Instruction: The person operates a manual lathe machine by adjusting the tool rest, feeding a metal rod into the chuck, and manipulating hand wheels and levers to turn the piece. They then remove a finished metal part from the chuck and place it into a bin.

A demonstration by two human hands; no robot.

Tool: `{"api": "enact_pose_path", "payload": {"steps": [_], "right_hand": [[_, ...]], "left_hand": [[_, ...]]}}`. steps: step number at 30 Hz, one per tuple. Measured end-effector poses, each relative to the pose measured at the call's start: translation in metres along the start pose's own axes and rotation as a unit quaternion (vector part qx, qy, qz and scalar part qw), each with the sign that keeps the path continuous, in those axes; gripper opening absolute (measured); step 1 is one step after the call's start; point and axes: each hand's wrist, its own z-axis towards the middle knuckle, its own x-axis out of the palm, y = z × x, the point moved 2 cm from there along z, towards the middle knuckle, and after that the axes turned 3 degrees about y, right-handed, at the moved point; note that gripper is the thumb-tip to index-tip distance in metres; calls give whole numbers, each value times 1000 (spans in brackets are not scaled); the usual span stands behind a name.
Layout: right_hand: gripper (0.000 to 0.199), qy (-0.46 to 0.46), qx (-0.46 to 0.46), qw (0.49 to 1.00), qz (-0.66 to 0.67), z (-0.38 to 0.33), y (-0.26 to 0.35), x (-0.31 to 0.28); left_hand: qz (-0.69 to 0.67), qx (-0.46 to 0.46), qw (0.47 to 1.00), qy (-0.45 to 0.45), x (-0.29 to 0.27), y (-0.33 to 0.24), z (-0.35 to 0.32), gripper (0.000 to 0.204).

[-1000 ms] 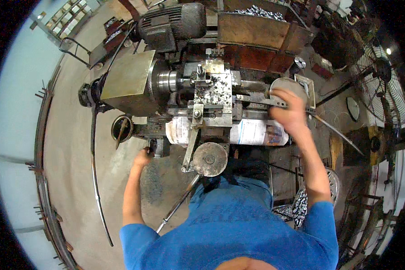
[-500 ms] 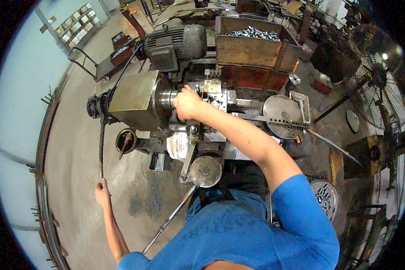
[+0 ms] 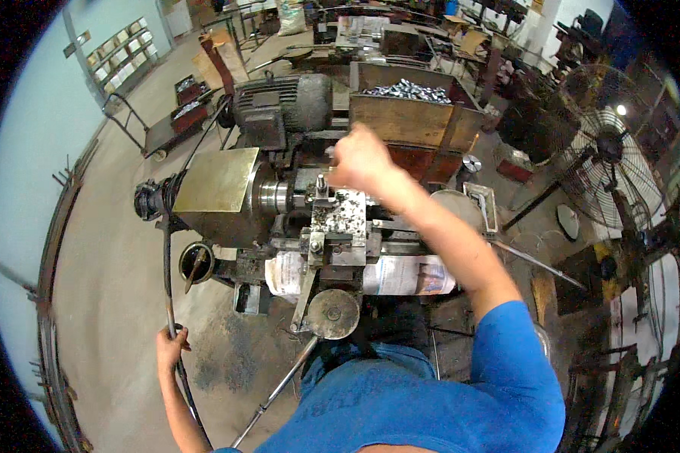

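My left hand (image 3: pixel 172 343) is wrapped round a long dark lever (image 3: pixel 168 264) that hangs from the left end of a small lathe's headstock (image 3: pixel 217 181). Over the lathe's far side, my right hand (image 3: pixel 363 160) is raised with its fingers curled and slightly blurred. Whatever it may hold is hidden. Left of that hand is the shiny spindle nose (image 3: pixel 274 196). Below it lies the chip-strewn tool slide (image 3: pixel 341 214). Beyond it stands a wooden box (image 3: pixel 412 121) heaped with small shiny metal parts (image 3: pixel 415 90).
A round handwheel plate (image 3: pixel 334 314) with a long rod (image 3: pixel 276 392) sits close to my body. An electric motor (image 3: pixel 283 106) is behind the headstock. A pot with a brush (image 3: pixel 196 262) hangs at the left. A large fan (image 3: pixel 608 143) stands at the right; a trolley (image 3: pixel 159 136) is far left.
My right hand has left the spindle nose and moved right and away, toward the wooden box. My left hand still grips the lever, whose lower end now reaches past it. The view has shifted.
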Motion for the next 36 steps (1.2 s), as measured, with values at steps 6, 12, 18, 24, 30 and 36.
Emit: {"api": "enact_pose_path", "payload": {"steps": [6, 12, 18, 24, 30, 36], "right_hand": [[55, -260, 101, 956, -93, -38, -124, -47], [40, -267, 128, 955, -22, -220, -179, -40], [29, 48, 533, 844, -38, -535, -228, 63], [28, 187, 695, 694, 28, -635, -190, 169], [34, 245, 683, 686, 38, -612, -188, 192], [24, 378, 597, 708, 1, -713, -245, 250]], "left_hand": [[-87, 9, 996, -20, 24, -16, 12, 25], [-121, -41, 991, 30, -8, 70, 51, 38], [-316, -179, 912, 192, -46, 141, 124, 59], [-258, -157, 938, 170, -36, 110, 98, 30], [-99, -69, 993, 8, 5, 33, 32, 34], [-120, -50, 991, 44, 22, 33, 44, 32]]}}
